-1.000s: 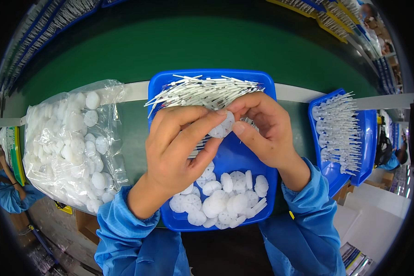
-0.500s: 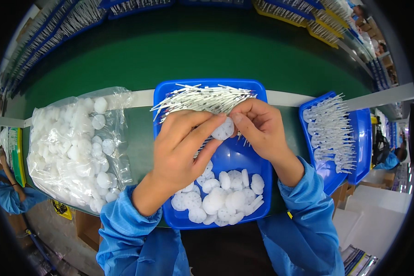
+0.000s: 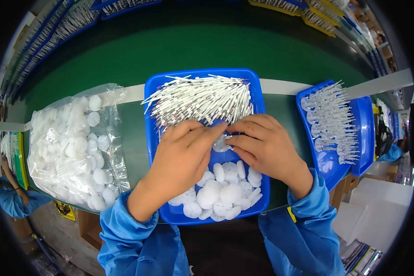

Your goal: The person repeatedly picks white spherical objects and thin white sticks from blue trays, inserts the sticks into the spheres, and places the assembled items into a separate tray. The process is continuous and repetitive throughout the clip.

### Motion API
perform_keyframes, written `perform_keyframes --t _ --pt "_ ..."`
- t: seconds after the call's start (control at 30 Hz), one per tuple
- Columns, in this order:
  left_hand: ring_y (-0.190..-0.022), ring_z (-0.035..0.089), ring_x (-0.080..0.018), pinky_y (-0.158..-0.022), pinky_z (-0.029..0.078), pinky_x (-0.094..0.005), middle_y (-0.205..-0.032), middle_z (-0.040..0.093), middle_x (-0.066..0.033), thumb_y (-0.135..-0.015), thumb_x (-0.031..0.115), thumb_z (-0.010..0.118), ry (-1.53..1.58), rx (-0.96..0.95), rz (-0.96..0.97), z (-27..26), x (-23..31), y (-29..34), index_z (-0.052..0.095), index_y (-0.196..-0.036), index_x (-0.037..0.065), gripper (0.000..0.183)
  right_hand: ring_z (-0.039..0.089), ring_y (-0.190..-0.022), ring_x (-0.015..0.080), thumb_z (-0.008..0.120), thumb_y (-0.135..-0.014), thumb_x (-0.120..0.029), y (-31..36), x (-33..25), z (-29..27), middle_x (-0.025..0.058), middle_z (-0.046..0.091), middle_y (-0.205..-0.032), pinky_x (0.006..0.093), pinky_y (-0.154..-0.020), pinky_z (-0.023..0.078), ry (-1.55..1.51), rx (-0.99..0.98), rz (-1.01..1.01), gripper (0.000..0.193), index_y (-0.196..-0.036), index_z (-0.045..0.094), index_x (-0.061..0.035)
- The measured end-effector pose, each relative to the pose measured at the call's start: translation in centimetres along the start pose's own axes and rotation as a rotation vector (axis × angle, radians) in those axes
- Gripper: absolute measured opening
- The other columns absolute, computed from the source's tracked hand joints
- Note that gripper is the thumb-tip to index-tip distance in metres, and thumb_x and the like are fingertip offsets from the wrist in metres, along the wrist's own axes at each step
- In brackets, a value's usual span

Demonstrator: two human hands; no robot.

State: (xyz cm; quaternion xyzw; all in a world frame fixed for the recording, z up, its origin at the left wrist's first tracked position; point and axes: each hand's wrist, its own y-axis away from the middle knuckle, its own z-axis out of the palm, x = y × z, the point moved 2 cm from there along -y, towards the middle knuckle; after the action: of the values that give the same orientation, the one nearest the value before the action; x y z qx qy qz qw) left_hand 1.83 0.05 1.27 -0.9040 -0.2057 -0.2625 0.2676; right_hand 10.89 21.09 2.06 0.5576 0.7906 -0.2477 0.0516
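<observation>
A round translucent white disc (image 3: pixel 220 145) is held between my two hands over the middle of a blue tray (image 3: pixel 220 156). The fingers of my left hand (image 3: pixel 179 149) are closed on its left side, partly covering it. My right hand (image 3: pixel 269 146) bends in from the other side, fingertips pinched at the disc's right edge; whether a thin stick is also between them is hidden. Behind my hands, a heap of thin white sticks (image 3: pixel 202 101) fills the tray's far part. Loose white discs (image 3: pixel 221 194) lie in its near part.
At left lies a clear plastic bag (image 3: pixel 62 147) full of white discs. On the right, another blue tray (image 3: pixel 324 170) carries discs with thin sticks attached (image 3: pixel 331 122). A white rail (image 3: pixel 280 86) crosses behind the tray, before a green surface (image 3: pixel 202 50). Another person's sleeve (image 3: pixel 14 202) shows far left.
My right hand has turned over, its back now upward, and both hands sit slightly lower over the tray. The disc has tipped and shows less. More of the stick heap is visible.
</observation>
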Motion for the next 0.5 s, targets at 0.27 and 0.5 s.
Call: perform_keyframes --t 0.27,0.5 --pt "-0.1 0.068 -0.0281 -0.088 0.053 -0.0425 -0.099 0.075 -0.004 -0.081 0.007 0.084 -0.035 -0.08 -0.065 0.1 0.1 -0.3 0.078 -0.103 0.009 0.023 0.069 -0.107 0.0239 0.085 -0.078 -0.015 0.3 0.7 0.6 -0.0018 0.074 -0.109 0.0413 -0.096 0.053 -0.114 0.055 0.042 0.019 -0.094 0.075 -0.0141" --pt "-0.099 0.066 -0.0228 -0.085 0.048 -0.0403 -0.097 0.071 0.0017 -0.082 0.012 0.085 -0.17 -0.06 0.007 0.8 -0.1 -0.3 0.077 -0.094 0.014 0.015 0.067 -0.103 0.0235 0.084 -0.079 -0.016 0.0 0.1 1.3 -0.0015 0.071 -0.102 0.0414 -0.097 0.052 -0.091 0.081 0.059 0.017 -0.093 0.074 -0.0139"
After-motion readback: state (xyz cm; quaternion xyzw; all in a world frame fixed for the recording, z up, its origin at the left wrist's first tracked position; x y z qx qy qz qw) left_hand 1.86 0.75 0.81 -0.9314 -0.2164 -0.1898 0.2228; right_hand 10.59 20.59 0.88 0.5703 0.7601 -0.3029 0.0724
